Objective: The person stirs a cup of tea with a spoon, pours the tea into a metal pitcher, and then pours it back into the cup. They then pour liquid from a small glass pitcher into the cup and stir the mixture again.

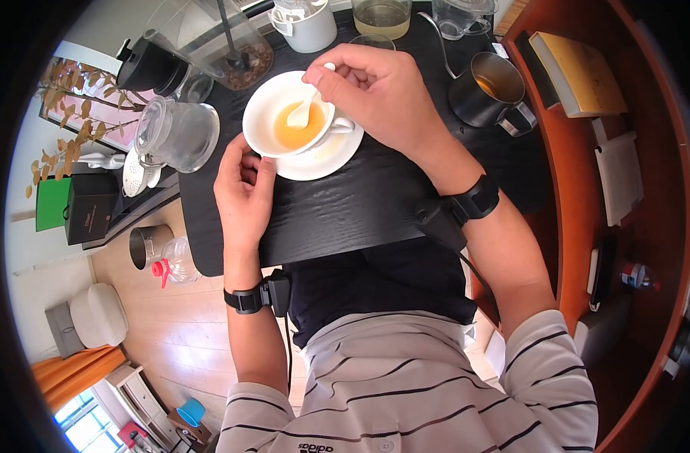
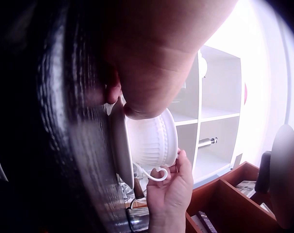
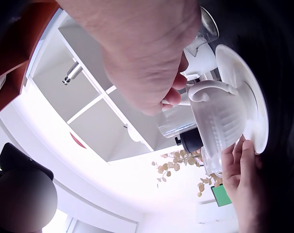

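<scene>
A white teacup (image 1: 263, 121) with a ribbed outside stands on a white saucer (image 1: 318, 167) on the dark table. Amber liquid (image 1: 294, 139) lies in its bottom. My right hand (image 1: 386, 98) is over the cup's far right rim and pinches a white spoon (image 1: 299, 115), whose bowl dips into the liquid. At the near left, my left hand (image 1: 241, 187) grips the edge of the saucer, its fingers close against the cup. The cup's handle (image 3: 212, 86) points right, below my right hand. Part of the spoon's handle is hidden by my right fingers.
Left of the cup stands a lidded glass pot (image 1: 180, 134). Behind are a white mug (image 1: 309, 30), a glass jar (image 1: 383, 19) of pale liquid and a tall clear container (image 1: 209, 38). A dark metal pitcher (image 1: 485, 90) stands right, beside a reddish wooden shelf (image 1: 556, 189).
</scene>
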Tool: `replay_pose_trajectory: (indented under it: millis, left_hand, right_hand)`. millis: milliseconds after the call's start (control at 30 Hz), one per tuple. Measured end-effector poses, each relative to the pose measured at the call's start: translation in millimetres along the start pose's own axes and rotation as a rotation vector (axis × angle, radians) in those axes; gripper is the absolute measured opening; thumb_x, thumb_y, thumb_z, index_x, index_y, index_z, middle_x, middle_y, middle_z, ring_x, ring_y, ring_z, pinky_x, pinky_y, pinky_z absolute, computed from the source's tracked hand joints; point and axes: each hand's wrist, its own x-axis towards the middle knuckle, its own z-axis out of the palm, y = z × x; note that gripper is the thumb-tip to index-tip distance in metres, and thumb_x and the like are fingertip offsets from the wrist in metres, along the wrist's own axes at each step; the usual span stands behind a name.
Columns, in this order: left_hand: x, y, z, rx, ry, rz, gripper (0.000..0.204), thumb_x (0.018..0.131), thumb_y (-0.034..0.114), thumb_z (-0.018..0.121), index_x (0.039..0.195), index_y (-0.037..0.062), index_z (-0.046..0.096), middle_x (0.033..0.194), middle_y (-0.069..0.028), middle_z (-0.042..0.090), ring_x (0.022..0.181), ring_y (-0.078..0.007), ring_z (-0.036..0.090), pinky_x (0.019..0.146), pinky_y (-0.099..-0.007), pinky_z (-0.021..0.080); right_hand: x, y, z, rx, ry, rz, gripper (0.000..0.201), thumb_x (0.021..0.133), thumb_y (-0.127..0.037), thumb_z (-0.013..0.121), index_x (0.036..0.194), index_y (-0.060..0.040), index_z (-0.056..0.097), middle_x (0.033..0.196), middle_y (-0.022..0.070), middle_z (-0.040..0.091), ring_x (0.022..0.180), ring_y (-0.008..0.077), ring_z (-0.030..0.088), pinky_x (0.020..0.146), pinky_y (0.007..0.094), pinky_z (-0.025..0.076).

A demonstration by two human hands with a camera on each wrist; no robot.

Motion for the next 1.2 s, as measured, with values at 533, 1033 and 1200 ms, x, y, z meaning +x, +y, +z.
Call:
replay_pose_trajectory:
  millis: [533,1033,1200]
  left_hand:
    - [-1.0,11.8,-1.5,-0.009,-0.008,0.012,0.038,0.1,0.004,0.071,0.137,0.0002,0.065,0.092,0.0048,0.062,0.08,-0.0021,0.053,0.069,-0.0183,0.043]
    - [-2.4,14.5,-6.5,0.019,0.028,0.074,0.043,0.092,0.004,0.075,0.135,0.0028,0.068,0.104,-0.0047,0.069,0.075,-0.0103,0.058,0.066,-0.0252,0.05]
    - [-2.9,17.6,-8.0,0.02,0.041,0.067,0.043,0.093,0.006,0.074,0.135,0.0033,0.067,0.104,-0.0063,0.069,0.076,-0.0135,0.059,0.068,-0.0277,0.051]
  right_hand:
    - [-0.9,-4.2,3.3,-0.039,0.06,0.002,0.014,0.102,-0.012,0.073,0.103,0.0009,0.077,0.08,-0.0042,0.07,0.07,-0.0011,0.056,0.062,0.0181,0.043]
    - [-0.7,-6.4,6.1,-0.075,0.065,-0.051,0.012,0.099,-0.009,0.074,0.097,0.0027,0.074,0.076,0.0047,0.069,0.065,0.0072,0.061,0.06,0.0244,0.049]
    - [-0.7,-2.8,6.2,-0.062,0.042,-0.055,0.012,0.102,-0.009,0.071,0.1,0.0022,0.075,0.078,-0.0002,0.067,0.067,0.0034,0.055,0.06,0.0217,0.043]
